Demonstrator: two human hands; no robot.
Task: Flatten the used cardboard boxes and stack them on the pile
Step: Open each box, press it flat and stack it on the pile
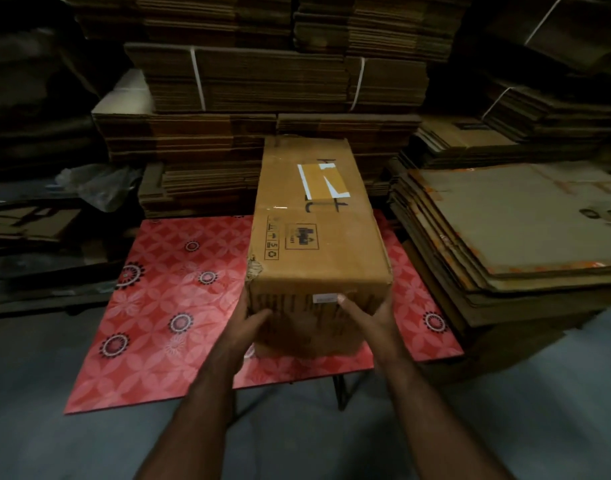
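**Uncollapsed box on patterned table, both hands at near end**

A folding table (151,306) with a red floral top stands on a grey floor. Strapped bundles of flattened cardboard (262,81) fill the upper frame; a loose pile of flattened boxes (505,230) sits at right.

The cardboard box (314,216) rests at frame centre, long axis running from lower centre toward the upper frame.

Brown, still boxed-up; torn left corner, yellow label on top.

The left hand (247,327) and right hand (370,317) press its near end, fingers extended.
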